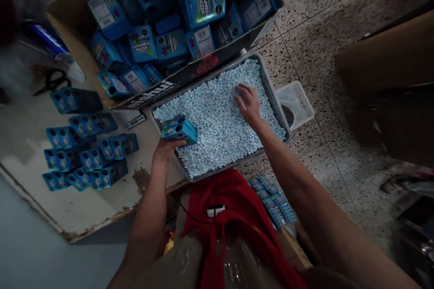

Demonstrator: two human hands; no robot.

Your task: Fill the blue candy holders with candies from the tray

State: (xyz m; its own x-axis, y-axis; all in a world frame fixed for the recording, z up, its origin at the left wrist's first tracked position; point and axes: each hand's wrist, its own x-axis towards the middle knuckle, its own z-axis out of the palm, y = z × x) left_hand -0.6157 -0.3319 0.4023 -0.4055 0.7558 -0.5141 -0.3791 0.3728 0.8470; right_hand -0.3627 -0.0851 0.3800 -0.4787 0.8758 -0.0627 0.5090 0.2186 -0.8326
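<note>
My left hand (165, 148) is closed around small blue candy boxes (179, 130), which have dark round openings in their upward faces. They are held over the left end of a grey metal tray (271, 86). Small pale blue and white candies (210, 117) fill that tray in a thick layer. Over on the tray's right side, my right hand (248, 103) lies at the surface of the candies with its fingers apart and slightly bent. Nothing can be seen in its fingers.
Behind the tray stands a cardboard carton (71, 49) heaped with blue boxes (203, 2). Rows of similar boxes (91, 160) cover part of the table (111, 207) at left, near black scissors (54, 80). A clear plastic container (298, 104) sits right of the tray.
</note>
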